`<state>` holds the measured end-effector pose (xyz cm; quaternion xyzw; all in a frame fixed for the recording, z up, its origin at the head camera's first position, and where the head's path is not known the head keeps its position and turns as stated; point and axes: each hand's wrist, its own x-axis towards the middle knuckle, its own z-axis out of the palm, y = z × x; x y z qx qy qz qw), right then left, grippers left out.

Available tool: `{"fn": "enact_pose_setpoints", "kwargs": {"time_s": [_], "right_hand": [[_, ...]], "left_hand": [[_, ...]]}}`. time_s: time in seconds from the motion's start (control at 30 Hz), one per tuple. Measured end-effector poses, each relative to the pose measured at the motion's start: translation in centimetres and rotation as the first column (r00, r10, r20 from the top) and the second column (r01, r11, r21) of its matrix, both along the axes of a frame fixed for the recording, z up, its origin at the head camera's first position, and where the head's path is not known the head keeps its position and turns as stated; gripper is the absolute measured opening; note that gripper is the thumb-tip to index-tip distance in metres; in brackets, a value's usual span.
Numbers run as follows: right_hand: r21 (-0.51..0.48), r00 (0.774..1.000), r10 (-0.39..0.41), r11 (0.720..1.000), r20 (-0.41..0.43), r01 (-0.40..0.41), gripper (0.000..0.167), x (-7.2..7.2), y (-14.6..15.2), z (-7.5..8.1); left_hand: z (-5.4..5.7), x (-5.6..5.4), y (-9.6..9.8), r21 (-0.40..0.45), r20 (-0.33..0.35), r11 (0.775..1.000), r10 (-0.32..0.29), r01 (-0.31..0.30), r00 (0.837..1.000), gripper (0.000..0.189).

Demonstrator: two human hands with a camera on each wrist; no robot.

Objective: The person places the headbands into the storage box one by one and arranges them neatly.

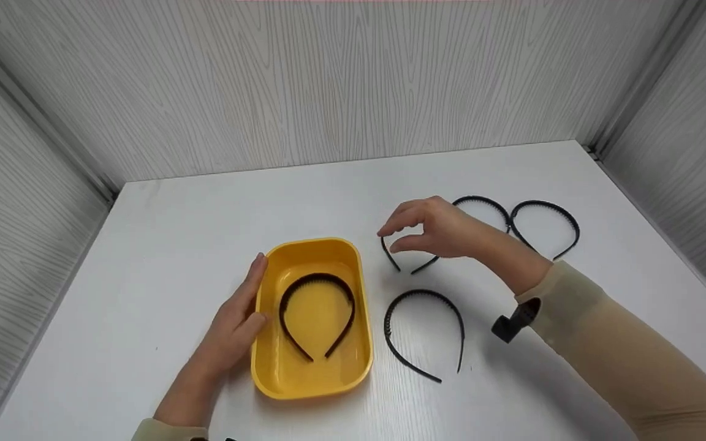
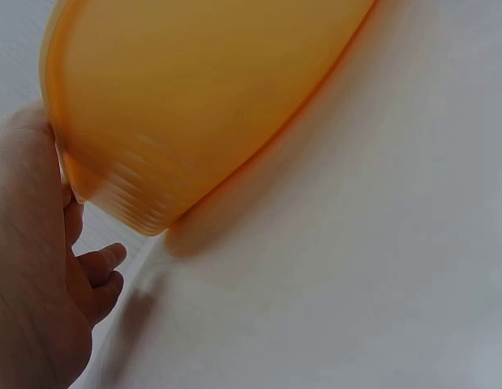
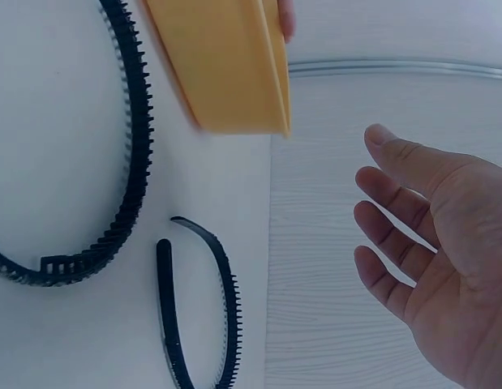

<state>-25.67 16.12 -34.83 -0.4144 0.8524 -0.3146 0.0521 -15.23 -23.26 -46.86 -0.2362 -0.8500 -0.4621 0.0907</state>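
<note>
A yellow tub (image 1: 313, 394) stands in the middle of the table with one black toothed headband (image 1: 319, 277) lying inside. My left hand (image 1: 230, 331) holds the tub's left side, thumb at the rim and fingers along the outer wall. To the tub's right lies another black headband (image 1: 394, 298), its ends toward me. My right hand (image 1: 442, 229) hovers behind it, fingers bent and apart from the thumb, nothing between them. Below that hand show the ends of a headband (image 1: 391, 257), its upper part hidden. In the right wrist view the palm (image 3: 469, 267) faces the camera, fingers spread.
Toward the back right lie a headband (image 1: 482, 199) partly covered by the right forearm and one more headband (image 1: 575, 226) beside it. A white table (image 1: 144, 275) carries everything, with grey wood-grain panels (image 1: 328, 79) at the back and both sides.
</note>
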Motion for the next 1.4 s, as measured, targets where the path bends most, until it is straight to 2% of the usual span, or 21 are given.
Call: {"fn": "enact_pose_setpoints", "kwargs": {"time_s": [0.33, 0.53, 0.67, 0.83, 1.23, 1.4], "right_hand": [[0.009, 0.999, 0.032, 0.999, 0.04, -0.032, 0.027, 0.8, 0.7, -2.7], [0.039, 0.998, 0.057, 0.998, 0.03, -0.058, 0.024, 1.5, 0.6, -4.1], [0.049, 0.995, 0.086, 0.995, 0.058, -0.089, 0.021, 2.0, 0.4, -4.8], [0.04, 0.986, 0.128, 0.99, 0.104, -0.133, 0.021, 2.5, 0.1, -5.7], [0.04, 0.968, 0.238, 0.97, 0.077, -0.241, 0.019, 2.7, -0.5, -7.3], [0.042, 0.964, 0.248, 0.967, 0.1, -0.253, 0.019, 2.6, -0.6, -7.7]], "left_hand": [[0.2, 0.1, 0.0, -0.013, 0.033, 1.0, 0.013, -0.012, 0.999, 0.083], [0.4, 0.1, 0.0, -0.017, 0.031, 1.0, 0.004, -0.003, 1.0, 0.081], [0.5, 0.1, 0.0, -0.01, 0.031, 1.0, 0.001, -0.001, 1.0, 0.082], [0.3, 0.0, -0.1, 0.009, 0.032, 1.0, -0.007, 0.006, 0.999, 0.085], [0.2, 0.1, -0.1, -0.017, 0.04, 1.0, 0.014, -0.013, 0.999, 0.086], [0.2, 0.0, 0.0, -0.018, 0.033, 1.0, 0.008, -0.008, 0.999, 0.084]]}}
